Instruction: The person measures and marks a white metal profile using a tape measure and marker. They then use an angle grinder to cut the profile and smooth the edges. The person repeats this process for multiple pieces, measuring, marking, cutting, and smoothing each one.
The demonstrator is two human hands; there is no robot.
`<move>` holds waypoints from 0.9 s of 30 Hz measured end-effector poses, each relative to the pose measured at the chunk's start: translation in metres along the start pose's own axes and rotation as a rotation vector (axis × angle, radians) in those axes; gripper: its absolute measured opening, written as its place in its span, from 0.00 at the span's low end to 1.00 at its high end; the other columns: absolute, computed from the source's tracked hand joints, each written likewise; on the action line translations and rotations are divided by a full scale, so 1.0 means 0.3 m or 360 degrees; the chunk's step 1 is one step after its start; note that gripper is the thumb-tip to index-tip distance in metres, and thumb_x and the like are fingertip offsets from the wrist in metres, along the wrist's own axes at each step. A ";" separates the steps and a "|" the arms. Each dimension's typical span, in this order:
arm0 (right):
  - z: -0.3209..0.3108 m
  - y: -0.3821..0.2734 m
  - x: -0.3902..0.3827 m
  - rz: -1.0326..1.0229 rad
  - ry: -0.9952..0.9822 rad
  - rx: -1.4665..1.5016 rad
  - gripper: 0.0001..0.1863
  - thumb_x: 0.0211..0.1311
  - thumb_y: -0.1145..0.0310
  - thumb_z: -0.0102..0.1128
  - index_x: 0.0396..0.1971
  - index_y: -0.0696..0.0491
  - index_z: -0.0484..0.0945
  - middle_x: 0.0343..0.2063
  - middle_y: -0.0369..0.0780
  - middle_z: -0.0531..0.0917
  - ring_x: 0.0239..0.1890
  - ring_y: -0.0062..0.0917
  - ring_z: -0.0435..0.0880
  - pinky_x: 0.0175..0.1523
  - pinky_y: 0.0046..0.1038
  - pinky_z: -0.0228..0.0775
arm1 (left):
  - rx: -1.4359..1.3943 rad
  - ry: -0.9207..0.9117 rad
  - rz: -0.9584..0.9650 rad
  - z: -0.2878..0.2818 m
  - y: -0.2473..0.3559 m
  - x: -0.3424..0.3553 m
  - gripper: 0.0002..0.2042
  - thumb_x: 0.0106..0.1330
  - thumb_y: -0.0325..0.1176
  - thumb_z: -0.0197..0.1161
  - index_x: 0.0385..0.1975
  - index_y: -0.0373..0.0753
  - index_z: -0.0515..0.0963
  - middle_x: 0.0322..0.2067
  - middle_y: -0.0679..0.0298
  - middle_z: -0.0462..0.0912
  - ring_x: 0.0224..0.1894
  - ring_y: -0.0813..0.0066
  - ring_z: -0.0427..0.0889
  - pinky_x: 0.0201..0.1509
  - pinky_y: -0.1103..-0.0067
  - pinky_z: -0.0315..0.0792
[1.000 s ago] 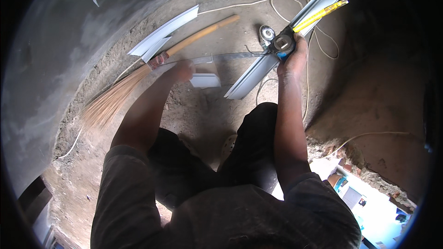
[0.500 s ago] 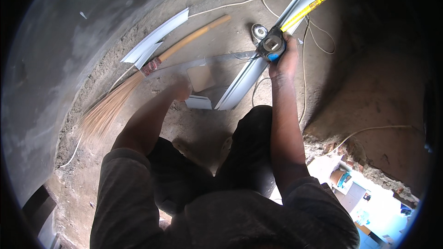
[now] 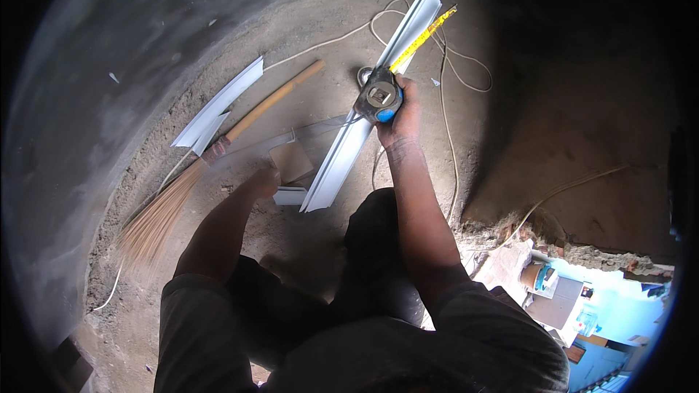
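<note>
My right hand [image 3: 403,113] is closed round a black and blue tape measure [image 3: 380,96], held above a long white profiled strip [image 3: 338,164]. A short length of yellow tape blade [image 3: 426,38] sticks out of it toward the strip's far end. My left hand [image 3: 263,183] is low at the left, beside a short white offcut [image 3: 290,196] and a beige square piece [image 3: 291,161]. Its fingers are blurred, and whether it holds anything does not show. A round silvery object [image 3: 364,75] is partly hidden behind the tape measure.
A straw broom [image 3: 164,200] with a wooden handle lies at the left, near more white strip pieces [image 3: 222,102]. Pale cord [image 3: 450,138] loops across the rough floor. Beyond a broken edge [image 3: 553,240] at the lower right, a brightly lit lower area shows.
The view has shifted, so the floor things appear lower and farther left. My right hand still holds the tape measure over the long strip; my left hand stays near the offcut.
</note>
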State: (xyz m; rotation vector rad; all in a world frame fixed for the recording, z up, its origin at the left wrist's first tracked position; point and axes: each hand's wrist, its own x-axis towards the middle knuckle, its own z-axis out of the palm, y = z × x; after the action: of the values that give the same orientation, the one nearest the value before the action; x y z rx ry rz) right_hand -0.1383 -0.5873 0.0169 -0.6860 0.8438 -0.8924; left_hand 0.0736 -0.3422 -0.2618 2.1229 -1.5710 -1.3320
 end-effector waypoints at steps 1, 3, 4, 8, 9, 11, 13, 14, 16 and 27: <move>0.015 0.003 0.002 0.0009 -0.0036 0.0003 0.21 0.75 0.50 0.56 0.52 0.53 0.78 0.41 0.43 0.86 0.39 0.34 0.89 0.46 0.46 0.87 | 0.0117 0.0119 0.0022 -0.012 -0.023 -0.001 0.13 0.59 0.26 0.65 0.44 0.32 0.82 0.37 0.46 0.90 0.42 0.48 0.92 0.48 0.60 0.84; 0.042 0.015 0.003 0.0042 -0.0109 0.0010 0.22 0.75 0.50 0.55 0.53 0.53 0.79 0.41 0.43 0.86 0.39 0.36 0.89 0.46 0.48 0.87 | 0.0353 0.0344 0.0050 -0.052 -0.076 -0.012 0.15 0.60 0.31 0.67 0.46 0.33 0.82 0.39 0.45 0.90 0.47 0.44 0.90 0.54 0.59 0.82; 0.029 0.024 -0.002 0.0024 -0.0108 0.0006 0.22 0.75 0.49 0.54 0.53 0.53 0.79 0.41 0.43 0.87 0.40 0.36 0.89 0.46 0.49 0.87 | 0.0243 0.0573 0.0044 -0.074 -0.065 -0.026 0.16 0.62 0.34 0.68 0.47 0.34 0.82 0.40 0.44 0.90 0.49 0.43 0.90 0.55 0.58 0.82; -0.041 0.015 0.031 0.0021 -0.0069 0.0013 0.25 0.77 0.48 0.50 0.55 0.53 0.80 0.42 0.44 0.87 0.40 0.37 0.90 0.46 0.51 0.86 | -0.0237 0.0700 -0.0139 -0.197 0.094 -0.027 0.16 0.67 0.39 0.67 0.48 0.34 0.83 0.42 0.43 0.90 0.51 0.44 0.89 0.57 0.58 0.81; -0.035 0.002 0.031 0.0012 -0.0029 0.0015 0.26 0.77 0.47 0.48 0.55 0.54 0.80 0.42 0.44 0.87 0.40 0.38 0.89 0.46 0.50 0.86 | -0.0261 0.0741 -0.0105 -0.218 0.115 -0.022 0.16 0.68 0.39 0.66 0.47 0.34 0.83 0.42 0.43 0.90 0.51 0.44 0.89 0.57 0.58 0.81; -0.008 0.018 0.045 0.0086 -0.0125 0.0027 0.25 0.77 0.48 0.49 0.55 0.54 0.80 0.42 0.44 0.87 0.39 0.38 0.89 0.46 0.50 0.86 | -0.0301 0.0786 -0.0088 -0.259 0.145 -0.027 0.16 0.69 0.39 0.64 0.48 0.33 0.83 0.44 0.43 0.90 0.51 0.43 0.89 0.57 0.57 0.80; -0.031 0.015 0.066 0.0089 -0.0168 -0.0001 0.25 0.77 0.48 0.49 0.54 0.54 0.80 0.40 0.44 0.87 0.39 0.37 0.89 0.45 0.50 0.86 | -0.0351 0.0753 -0.0062 -0.261 0.193 -0.026 0.17 0.71 0.39 0.60 0.49 0.32 0.83 0.46 0.40 0.89 0.52 0.40 0.88 0.57 0.55 0.80; -0.045 0.013 0.063 0.0107 -0.0240 -0.0007 0.22 0.77 0.51 0.52 0.53 0.55 0.80 0.40 0.44 0.86 0.39 0.36 0.89 0.45 0.49 0.86 | -0.0354 0.0725 -0.0057 -0.256 0.218 -0.027 0.17 0.71 0.39 0.60 0.49 0.31 0.83 0.46 0.40 0.89 0.52 0.40 0.88 0.57 0.55 0.80; -0.027 0.028 0.085 0.0048 -0.0123 0.0008 0.20 0.76 0.54 0.56 0.52 0.55 0.79 0.40 0.43 0.86 0.38 0.35 0.89 0.45 0.48 0.86 | -0.0344 0.0694 -0.0068 -0.270 0.231 -0.034 0.18 0.70 0.40 0.60 0.49 0.31 0.82 0.46 0.39 0.88 0.52 0.39 0.88 0.57 0.56 0.80; 0.030 0.011 0.115 0.0156 -0.0178 0.0126 0.21 0.75 0.50 0.52 0.50 0.53 0.79 0.38 0.44 0.86 0.38 0.40 0.89 0.43 0.54 0.85 | -0.0341 0.0791 0.0038 -0.322 0.264 -0.127 0.17 0.72 0.43 0.66 0.46 0.33 0.84 0.41 0.47 0.90 0.47 0.53 0.90 0.53 0.62 0.80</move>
State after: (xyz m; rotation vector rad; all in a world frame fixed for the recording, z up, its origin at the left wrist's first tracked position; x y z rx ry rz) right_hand -0.1168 -0.6145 0.0073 -0.6150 0.7322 -0.7880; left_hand 0.0900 -0.3770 -0.1370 2.0790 -1.1901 -0.8275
